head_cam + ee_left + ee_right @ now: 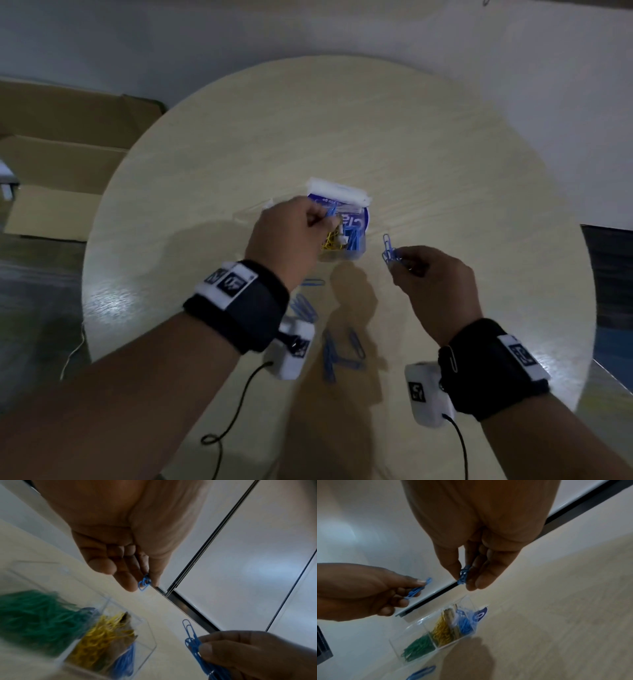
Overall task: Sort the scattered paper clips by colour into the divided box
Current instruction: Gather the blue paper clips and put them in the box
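- Round table (445, 144): work surface. The divided box (358, 251) sits near its centre, at about 12 o'clock from me. A white lid or wrapper with blue print (337, 193) lies against the box's far side.
- Divided box, contents as the wrist views show: green clips (418, 649) fill one end compartment, yellow clips (441, 630) the middle one, blue clips (464, 625) the other end. Green and yellow look finished; I see none of either colour loose on the table.
- Loose blue clips (334, 353) lie on the table at about 6 o'clock of the box, between my wrists; a second small group (303, 305) lies just beside my left wrist strap. Exact count unclear owing to blur.
- My left hand (289, 236) is over the box, thumb and fingertip pinched on a small bunch of blue clips (144, 582). I judge it is about to drop them; it is not yet over the blue end.
- My right hand (435, 284) is at about 3 o'clock of the box, clear of it, fingers curled round another bunch of blue clips (390, 251) that stick out upward.
- Judgement: task mostly done. Left to do: both held bunches into the blue compartment, then the loose blue ones.
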Available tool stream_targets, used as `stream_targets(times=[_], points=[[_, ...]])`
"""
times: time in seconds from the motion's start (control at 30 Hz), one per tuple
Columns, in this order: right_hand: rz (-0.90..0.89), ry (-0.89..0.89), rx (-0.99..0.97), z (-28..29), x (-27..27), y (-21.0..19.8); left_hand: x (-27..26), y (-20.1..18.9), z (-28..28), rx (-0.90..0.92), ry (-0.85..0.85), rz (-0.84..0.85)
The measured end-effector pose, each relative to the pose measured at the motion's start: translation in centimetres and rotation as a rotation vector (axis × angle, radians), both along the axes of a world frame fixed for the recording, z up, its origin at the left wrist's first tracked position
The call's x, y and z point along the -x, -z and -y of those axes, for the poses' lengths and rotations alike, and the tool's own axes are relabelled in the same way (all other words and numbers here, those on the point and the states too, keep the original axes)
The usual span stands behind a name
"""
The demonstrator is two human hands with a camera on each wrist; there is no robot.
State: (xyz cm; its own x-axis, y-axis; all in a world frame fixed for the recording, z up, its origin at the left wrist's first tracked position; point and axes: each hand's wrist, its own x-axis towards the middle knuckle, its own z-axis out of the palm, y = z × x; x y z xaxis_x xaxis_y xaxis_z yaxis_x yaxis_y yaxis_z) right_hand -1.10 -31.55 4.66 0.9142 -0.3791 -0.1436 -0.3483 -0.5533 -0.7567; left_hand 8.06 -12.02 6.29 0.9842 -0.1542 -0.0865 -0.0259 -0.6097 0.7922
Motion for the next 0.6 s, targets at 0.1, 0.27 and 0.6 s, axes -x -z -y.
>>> stream_targets(times=[0.1, 0.27, 0.6], points=[[0.014, 0.029, -0.007, 0.4, -0.6, -0.4, -1.2, 0.3, 2.9, 0.022, 0.003, -0.024], [0.018, 0.049, 0.012, 0.5, -1.5, -0.8, -1.0, 1.8, 4.0, -0.136, 0.072, -0.057], [-0.027, -0.046, 0.018, -2.2, -6.5, -0.1, 1.6, 1.4, -3.2, 0.001, -0.147, -0.024]])
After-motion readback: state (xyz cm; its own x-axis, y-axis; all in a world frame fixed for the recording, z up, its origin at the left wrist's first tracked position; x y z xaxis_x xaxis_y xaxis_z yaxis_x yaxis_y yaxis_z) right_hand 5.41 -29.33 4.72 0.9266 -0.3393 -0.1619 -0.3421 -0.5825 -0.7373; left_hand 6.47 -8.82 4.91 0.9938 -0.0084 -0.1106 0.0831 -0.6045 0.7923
